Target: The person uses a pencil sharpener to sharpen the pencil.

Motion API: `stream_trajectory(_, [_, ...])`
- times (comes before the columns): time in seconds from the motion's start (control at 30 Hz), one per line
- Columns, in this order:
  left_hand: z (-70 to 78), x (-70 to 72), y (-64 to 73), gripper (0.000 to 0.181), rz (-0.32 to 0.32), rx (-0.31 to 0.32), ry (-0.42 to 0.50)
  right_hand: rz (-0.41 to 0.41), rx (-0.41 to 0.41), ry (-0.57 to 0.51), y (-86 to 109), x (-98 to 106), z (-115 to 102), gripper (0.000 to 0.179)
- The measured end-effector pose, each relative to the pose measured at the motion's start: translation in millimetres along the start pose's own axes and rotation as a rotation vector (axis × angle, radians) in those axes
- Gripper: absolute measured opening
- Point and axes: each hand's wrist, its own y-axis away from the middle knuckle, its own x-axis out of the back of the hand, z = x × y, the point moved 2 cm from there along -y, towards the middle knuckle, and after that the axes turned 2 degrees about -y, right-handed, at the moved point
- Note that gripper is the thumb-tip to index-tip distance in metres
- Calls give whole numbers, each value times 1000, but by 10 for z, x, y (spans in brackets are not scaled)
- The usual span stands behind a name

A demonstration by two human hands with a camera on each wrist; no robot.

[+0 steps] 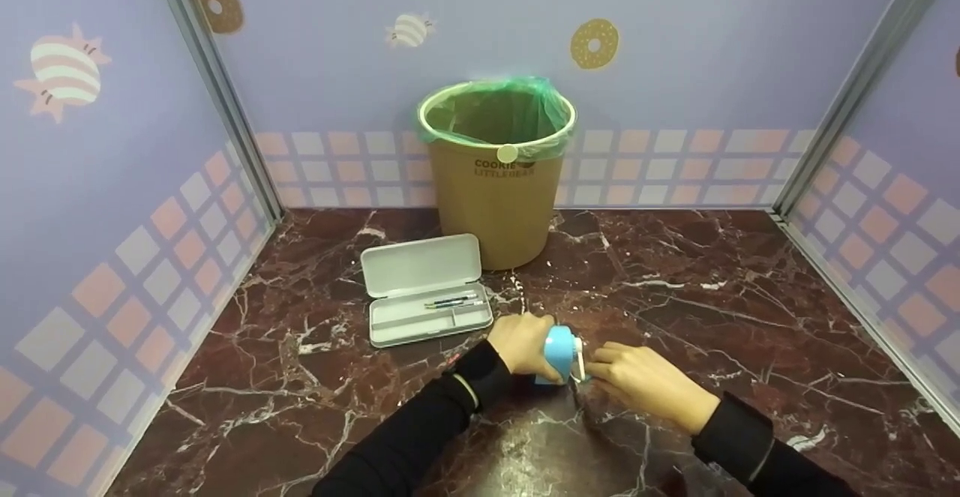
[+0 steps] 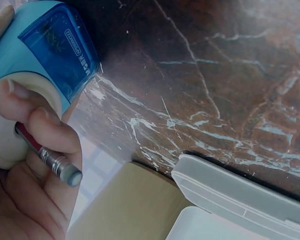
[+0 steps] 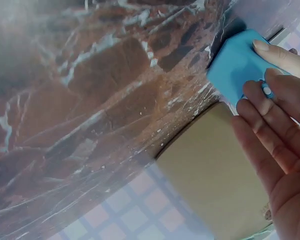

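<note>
A blue pencil sharpener [image 1: 559, 348] with a transparent blue shavings bin [image 2: 65, 47] is on the marbled table, gripped by my left hand [image 1: 521, 341]. In the left wrist view, a dark red pencil [image 2: 52, 161] with a metal ferrule and worn eraser end sticks out of its cream front, between that hand's fingers. My right hand [image 1: 641, 378] is on the sharpener's other side, where its thumb and fingers pinch the small crank knob [image 3: 266, 90]. The white crank arm [image 1: 580, 360] shows beside the right fingertips. The pencil's tip is hidden inside the sharpener.
An open white pencil case [image 1: 411, 323] lies left of the hands, with a few pencils [image 1: 452, 302] inside. Behind it stands a tan bin [image 1: 495, 212] lined with a green bag [image 1: 551, 107]. Patterned walls [image 1: 675, 167] enclose the marbled tabletop [image 1: 712, 317].
</note>
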Motion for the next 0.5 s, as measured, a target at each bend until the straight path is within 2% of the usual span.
stream_trajectory(0.2, [8,4,-16,66,-3,-12,-7,-3,-5,0,-10,80,12,15])
stream_trajectory(0.5, [5,15,-14,65,-5,-31,-21,50,-26,9,-21,157,67,15])
